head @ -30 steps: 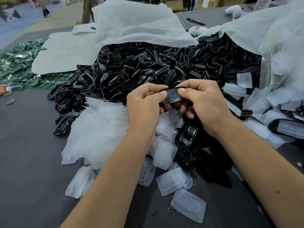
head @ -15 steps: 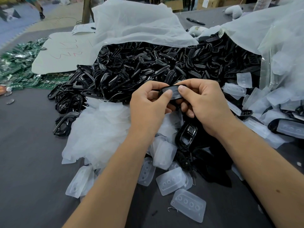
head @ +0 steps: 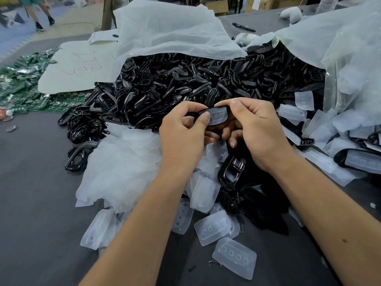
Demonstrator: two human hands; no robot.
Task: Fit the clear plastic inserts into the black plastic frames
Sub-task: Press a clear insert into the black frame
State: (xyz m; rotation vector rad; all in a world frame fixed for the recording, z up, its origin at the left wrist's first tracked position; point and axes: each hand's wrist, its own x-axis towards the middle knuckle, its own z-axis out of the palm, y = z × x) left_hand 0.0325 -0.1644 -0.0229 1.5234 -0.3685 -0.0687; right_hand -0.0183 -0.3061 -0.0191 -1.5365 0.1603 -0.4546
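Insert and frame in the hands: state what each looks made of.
Insert: likely soft, frosted, translucent plastic or silicone; milky, with a row of round dimples. Frame: likely hard glossy black plastic, like the shiny pile of frames behind.

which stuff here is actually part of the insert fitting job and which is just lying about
Job:
- black plastic frame with clear plastic insert, held by left hand and right hand
- heap of black plastic frames
- loose clear plastic inserts

Lying about:
- green circuit boards
- black marker pen
- white paper sheet

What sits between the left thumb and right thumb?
In the head view, the black frame with a clear insert in it, pinched by the left hand and right hand.
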